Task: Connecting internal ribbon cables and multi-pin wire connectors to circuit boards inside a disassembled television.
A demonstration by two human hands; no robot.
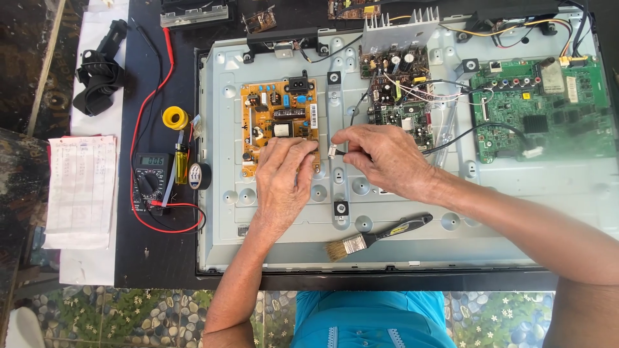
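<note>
My left hand (282, 183) rests palm down on the lower right corner of an orange circuit board (271, 119) mounted on a grey metal back panel (387, 248). My right hand (385, 158) pinches a small white connector (333, 152) at the end of a black cable (480, 132), just right of the orange board's edge. The cable runs right toward a green circuit board (541, 106). The fingertips of both hands nearly meet at the connector.
A paintbrush (374, 237) lies on the panel below my hands. A multimeter (149, 177) with red and black leads, a solder spool (175, 118), a lighter and black tape (200, 175) sit on the left. A third board with a heat sink (398, 77) is above.
</note>
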